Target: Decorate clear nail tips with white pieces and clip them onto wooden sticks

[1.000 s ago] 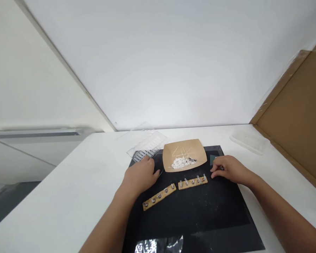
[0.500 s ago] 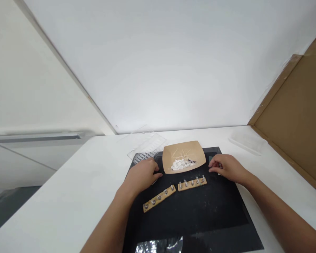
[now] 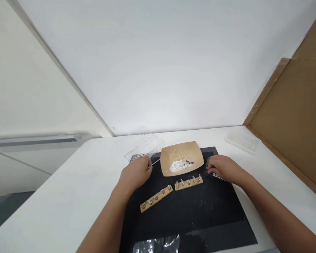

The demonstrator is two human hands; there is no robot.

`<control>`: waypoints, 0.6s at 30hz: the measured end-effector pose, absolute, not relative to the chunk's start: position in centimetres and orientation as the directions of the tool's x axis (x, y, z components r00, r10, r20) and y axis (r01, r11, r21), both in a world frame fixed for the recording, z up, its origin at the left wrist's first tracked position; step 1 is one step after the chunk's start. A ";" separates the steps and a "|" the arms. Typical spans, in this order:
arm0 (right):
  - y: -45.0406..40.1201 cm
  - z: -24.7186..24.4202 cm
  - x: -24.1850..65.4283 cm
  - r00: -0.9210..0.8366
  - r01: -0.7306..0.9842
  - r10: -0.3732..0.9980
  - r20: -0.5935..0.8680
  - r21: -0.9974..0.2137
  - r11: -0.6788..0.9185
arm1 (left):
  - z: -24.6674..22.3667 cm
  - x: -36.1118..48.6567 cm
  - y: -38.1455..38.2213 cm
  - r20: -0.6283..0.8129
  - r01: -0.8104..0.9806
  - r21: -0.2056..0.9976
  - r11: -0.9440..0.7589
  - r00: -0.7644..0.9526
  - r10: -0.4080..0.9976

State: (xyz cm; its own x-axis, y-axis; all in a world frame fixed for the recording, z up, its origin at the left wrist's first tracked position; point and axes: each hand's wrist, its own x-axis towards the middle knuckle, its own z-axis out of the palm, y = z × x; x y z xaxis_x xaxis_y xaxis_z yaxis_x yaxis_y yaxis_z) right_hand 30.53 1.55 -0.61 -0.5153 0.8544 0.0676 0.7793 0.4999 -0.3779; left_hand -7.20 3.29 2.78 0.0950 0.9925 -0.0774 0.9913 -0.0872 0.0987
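My left hand (image 3: pixel 136 172) is closed around a thin pale stick (image 3: pixel 155 163), whose tip points toward the brown paper tray (image 3: pixel 164 168). That tray holds a heap of small white pieces (image 3: pixel 179 165) and several thin sticks. At the right, my right hand (image 3: pixel 221 168) has its fingers pinched at a dark sheet with rows of white round dots (image 3: pixel 218 176); what lies between the fingertips is hidden. Two wooden strips, a left one (image 3: pixel 156 199) and a right one (image 3: pixel 189 183), lie in front of the tray, each bearing several small metal and clear upright pieces.
A black mat (image 3: pixel 189 214) covers the middle of the white table (image 3: pixel 65 196). Clear plastic trays (image 3: pixel 144 144) lie behind my left hand. Another clear tray or lid (image 3: pixel 241 142) is at the back right, near a cardboard panel (image 3: pixel 292 105). A white wall stands behind.
My left hand has closed, and the thin stick now shows in it. My right fingers have come down onto the dotted sheet. The view has shifted slightly.
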 end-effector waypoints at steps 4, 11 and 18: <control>1.7 -1.1 30.8 -0.489 0.803 0.869 0.083 -0.347 0.485 | 4.0 -7.0 3.0 -0.031 0.998 0.052 0.038 -0.036 0.999; 1.7 -0.4 30.6 -0.409 0.770 0.891 0.197 -0.450 0.453 | 4.7 -4.7 2.0 0.224 0.942 0.325 0.086 -0.165 0.960; 0.2 -0.4 26.5 -0.189 0.637 0.891 0.413 -0.639 0.431 | 2.5 -1.7 1.1 0.302 0.879 0.353 -0.320 0.216 0.928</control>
State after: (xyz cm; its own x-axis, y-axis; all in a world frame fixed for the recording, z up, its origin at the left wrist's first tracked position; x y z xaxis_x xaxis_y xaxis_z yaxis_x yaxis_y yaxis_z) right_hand 26.49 0.20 -0.43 -0.1893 0.8910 0.4127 0.6367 0.4313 -0.6392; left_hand -1.68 1.08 2.51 0.2162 0.9284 0.3022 0.8795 -0.3196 0.3527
